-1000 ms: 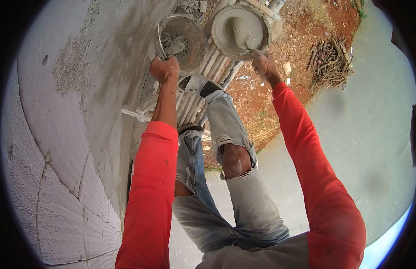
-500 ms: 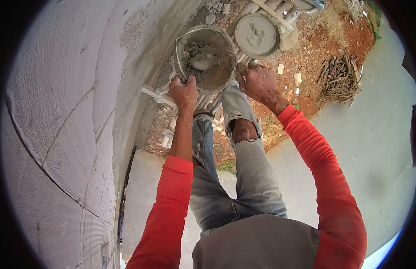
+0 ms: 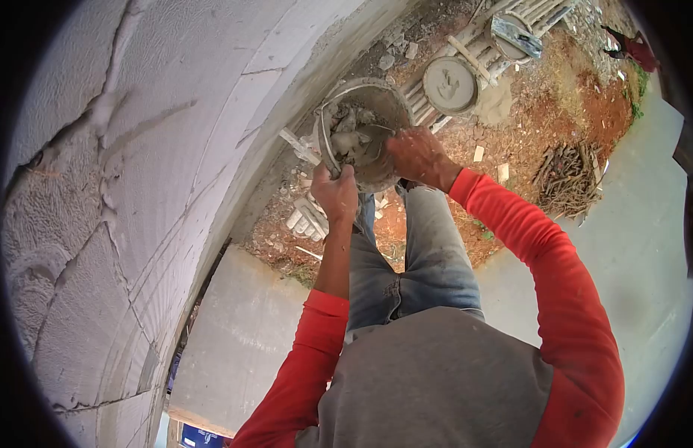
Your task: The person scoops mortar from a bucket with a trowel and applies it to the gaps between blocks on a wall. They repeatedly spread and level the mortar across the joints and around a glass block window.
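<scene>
A mortar-smeared bucket (image 3: 396, 95) is held up in front of me, with grey mortar (image 3: 357, 119) inside. My left hand (image 3: 336, 193) is closed round its near-left rim, beside the thin wire handle (image 3: 323, 133). Over the right side of the bucket, my right hand (image 3: 422, 158) is closed on the grip of a trowel, which the fingers mostly hide. The trowel's coated blade (image 3: 349, 143) lies down in the bucket against the mortar.
A cracked, plastered wall (image 3: 159, 164) rises close on my left. Below, wooden slats (image 3: 417, 97) carry a round tub (image 3: 451, 84) of mortar and another tub topped by a flat float (image 3: 517, 36). A stick pile (image 3: 569, 179) lies right; a person (image 3: 636, 52) is far off.
My view has shifted, showing more of the wall. The bucket looks tilted differently, and my right hand has come in over its rim with the trowel. My left hand keeps its hold.
</scene>
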A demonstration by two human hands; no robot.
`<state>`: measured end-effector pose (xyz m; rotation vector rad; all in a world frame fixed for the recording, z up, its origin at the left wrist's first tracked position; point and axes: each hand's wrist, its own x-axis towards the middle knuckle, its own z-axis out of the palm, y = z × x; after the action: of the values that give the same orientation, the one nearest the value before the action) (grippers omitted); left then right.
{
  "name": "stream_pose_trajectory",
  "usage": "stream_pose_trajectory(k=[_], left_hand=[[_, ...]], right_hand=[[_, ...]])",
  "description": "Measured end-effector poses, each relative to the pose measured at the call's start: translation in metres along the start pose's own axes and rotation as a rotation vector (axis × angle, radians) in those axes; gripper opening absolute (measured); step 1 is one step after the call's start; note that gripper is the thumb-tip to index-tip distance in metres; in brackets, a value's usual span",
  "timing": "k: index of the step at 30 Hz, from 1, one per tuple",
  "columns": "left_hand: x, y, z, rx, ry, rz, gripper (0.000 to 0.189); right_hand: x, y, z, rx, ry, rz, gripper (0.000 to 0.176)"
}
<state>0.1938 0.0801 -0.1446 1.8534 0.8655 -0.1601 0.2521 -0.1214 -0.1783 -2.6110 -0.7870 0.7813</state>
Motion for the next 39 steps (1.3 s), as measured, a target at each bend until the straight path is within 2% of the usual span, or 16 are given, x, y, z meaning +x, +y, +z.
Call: stream_pose_trajectory(k=[3,4,7,10,14,17,18,22,24,25,27,28,30,33,36,39], left_hand=[[-0.014,-0.003,-0.032,0.046,0.008,-0.022,0.024],[-0.017,-0.004,-0.041,0.0,0.009,-0.056,0.025],[-0.037,0.003,-0.071,-0.073,0.046,-0.075,0.027],[-0.048,0.002,-0.099,-0.095,0.076,-0.053,0.028],[-0.067,0.005,-0.126,-0.107,0.074,-0.095,0.027],[-0.072,0.025,-0.148,-0.144,0.065,-0.098,0.028],[-0.072,0.017,-0.152,-0.176,0.068,-0.107,0.028],[-0.098,0.029,-0.161,-0.166,0.128,-0.126,0.03],[-0.108,0.028,-0.151,-0.093,0.247,0.051,0.03],[-0.111,0.026,-0.15,-0.048,0.31,0.138,0.03],[-0.121,0.038,-0.163,-0.223,0.265,0.059,0.031],[-0.12,0.043,-0.161,-0.327,0.255,0.025,0.032],[-0.136,0.035,-0.166,-0.33,0.218,-0.026,0.032],[-0.155,0.025,-0.163,-0.491,0.241,-0.104,0.027],[-0.177,0.035,-0.177,-0.576,0.228,-0.236,0.022],[-0.19,0.004,-0.182,-0.517,0.22,-0.328,0.019]], right_hand=[[-0.002,-0.053,-0.081,0.133,-0.218,-0.015,0.029],[0.006,-0.058,-0.088,0.117,-0.202,0.018,0.031],[0.01,-0.073,-0.082,-0.017,-0.096,-0.057,0.03],[-0.023,-0.095,-0.07,-0.062,-0.11,-0.332,0.02],[-0.002,-0.117,-0.13,-0.094,-0.224,-0.148,0.017],[-0.014,-0.134,-0.071,-0.12,-0.012,-0.321,0.018],[-0.029,-0.142,-0.067,-0.068,0.09,-0.425,0.01],[-0.032,-0.164,-0.132,-0.153,0.025,-0.466,0.021],[-0.001,-0.164,-0.147,-0.203,0.05,-0.447,0.029],[0.013,-0.172,-0.158,-0.233,-0.075,-0.387,0.031],[0.025,-0.188,-0.175,-0.29,-0.335,-0.247,0.034],[0.028,-0.179,-0.173,-0.259,-0.317,-0.247,0.027],[0.011,-0.165,-0.154,-0.145,-0.305,-0.225,0.02],[0.009,-0.154,-0.152,0.057,-0.814,-0.047,0.028],[-0.014,-0.159,-0.125,0.501,-1.032,-0.123,0.038],[-0.027,-0.169,-0.109,0.954,-1.158,0.239,0.04]])
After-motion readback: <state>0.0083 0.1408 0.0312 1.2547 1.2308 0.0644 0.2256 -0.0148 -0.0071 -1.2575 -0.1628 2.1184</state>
